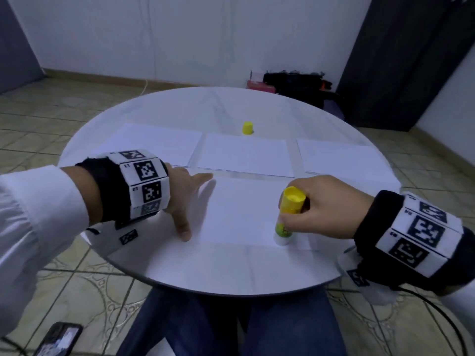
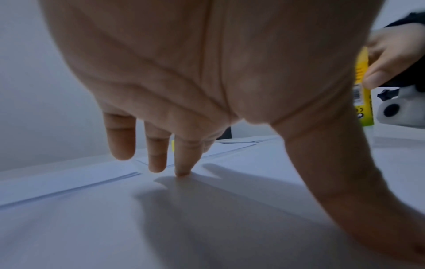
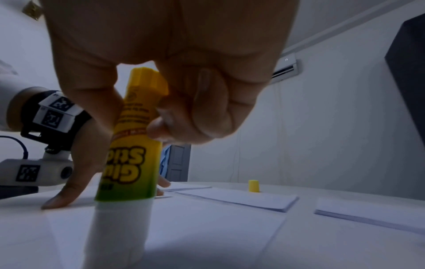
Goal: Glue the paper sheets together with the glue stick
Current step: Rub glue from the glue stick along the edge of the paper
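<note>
Head view: glue stick is uncapped and inverted, glue end down on the near sheet at its near right corner; right hand grips the barrel with curled fingers. Left hand lies spread, fingers straight, pinning the sheet's left edge. Judged: gluing is in its early stage, glue going onto the first sheet, no sheet yet laid over it. Cap stands upright at the far side of the table, behind the middle stack; left stack and right stack flank it, well apart from the hands. A phone lies on the floor, near left. Left wrist view: left hand wide open, one fingertip and the thumb touching paper, the other fingers lifted a little; glue stick shows at the right edge. Right wrist view: right hand pinches the glue stick between thumb and fingers, stick nearly upright, slightly tilted; whether glue has marked the paper cannot be told. Cap far off; nothing blocks a stroke across the sheet except the left hand itself at the far end.
</note>
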Available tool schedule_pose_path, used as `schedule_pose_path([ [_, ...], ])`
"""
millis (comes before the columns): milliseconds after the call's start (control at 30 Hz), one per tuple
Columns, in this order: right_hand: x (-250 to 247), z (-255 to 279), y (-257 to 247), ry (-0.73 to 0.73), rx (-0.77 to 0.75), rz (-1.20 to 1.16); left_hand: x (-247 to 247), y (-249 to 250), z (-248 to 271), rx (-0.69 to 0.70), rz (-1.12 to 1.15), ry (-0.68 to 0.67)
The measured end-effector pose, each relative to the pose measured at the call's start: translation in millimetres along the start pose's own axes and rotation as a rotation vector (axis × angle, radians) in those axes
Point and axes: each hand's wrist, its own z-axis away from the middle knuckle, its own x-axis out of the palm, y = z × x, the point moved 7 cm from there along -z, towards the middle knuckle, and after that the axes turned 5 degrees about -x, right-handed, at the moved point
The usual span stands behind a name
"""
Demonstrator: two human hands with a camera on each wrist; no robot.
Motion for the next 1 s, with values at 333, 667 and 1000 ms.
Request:
schedule_pose_path([
  [333, -24, -6, 45, 0.044, 0.119, -0.092, -3, 14, -7, 0.091, -0.130, -0.019],
  [667, -34, -57, 63, 0.184, 0.289, -0.001, -6, 19, -5, 0.107, -0.183, -0.042],
  [1000, -20, -10, 42, 0.062, 0.199, 0.002, -5, 17, -7, 0.101, -0.173, -0.033],
])
